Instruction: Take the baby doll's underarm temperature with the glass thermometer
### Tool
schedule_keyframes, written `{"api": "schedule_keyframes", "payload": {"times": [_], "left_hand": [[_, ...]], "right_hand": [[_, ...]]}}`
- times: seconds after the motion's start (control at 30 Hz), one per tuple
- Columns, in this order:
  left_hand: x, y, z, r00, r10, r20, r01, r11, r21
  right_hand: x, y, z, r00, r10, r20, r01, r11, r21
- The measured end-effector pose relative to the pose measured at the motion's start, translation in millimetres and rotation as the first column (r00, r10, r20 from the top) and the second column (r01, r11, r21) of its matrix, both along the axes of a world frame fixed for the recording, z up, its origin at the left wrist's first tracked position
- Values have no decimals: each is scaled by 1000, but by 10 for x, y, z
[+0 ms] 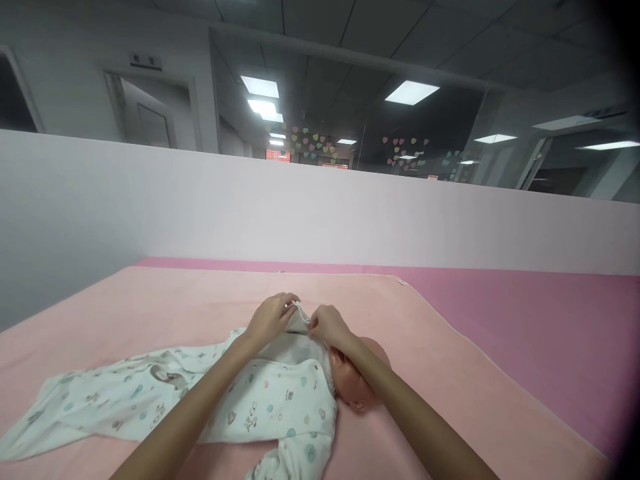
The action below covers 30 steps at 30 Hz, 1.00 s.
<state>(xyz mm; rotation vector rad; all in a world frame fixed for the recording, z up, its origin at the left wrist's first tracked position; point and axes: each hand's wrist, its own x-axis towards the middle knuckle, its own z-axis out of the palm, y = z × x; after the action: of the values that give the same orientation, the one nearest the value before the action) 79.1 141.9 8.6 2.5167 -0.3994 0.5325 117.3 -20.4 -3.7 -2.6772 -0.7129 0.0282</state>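
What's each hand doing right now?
Left hand: fingers closed on the raised edge of the white garment.
Right hand: fingers closed on the same edge, near the doll's head.

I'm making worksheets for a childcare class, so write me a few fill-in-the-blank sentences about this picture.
1. The left hand is farther from the doll's head than the ____ hand.
2. The number of hands touching the outfit is ____.
3. The blanket under the doll is coloured ____.
4. The small cutouts in the background are shaped like ____.

Missing words: right; two; pink; hearts.
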Motion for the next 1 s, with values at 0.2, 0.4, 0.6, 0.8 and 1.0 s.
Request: {"api": "schedule_keyframes", "payload": {"times": [0.2, 0.4, 0.6, 0.8, 1.0], "left_hand": [[-25, 12, -24, 997, -68, 20, 70, 992, -101], [-178, 93, -62, 984, -176, 3, 176, 982, -62], [-387, 228, -253, 988, -155, 24, 148, 971, 188], [-383, 310, -260, 980, 121, 156, -171, 917, 361], [-546, 473, -190, 970, 217, 111, -243, 895, 373]], "right_hand": [[65, 47, -19, 999, -32, 37, 36, 994, -104], [75, 28, 35, 1000, -19, 6, 20, 987, -161], [92, -86, 77, 999, 12, -47, -20, 985, -169], [72, -195, 153, 997, 67, -33, -72, 981, -178], [-97, -334, 160, 989, 140, 43, -130, 975, -180]]}}
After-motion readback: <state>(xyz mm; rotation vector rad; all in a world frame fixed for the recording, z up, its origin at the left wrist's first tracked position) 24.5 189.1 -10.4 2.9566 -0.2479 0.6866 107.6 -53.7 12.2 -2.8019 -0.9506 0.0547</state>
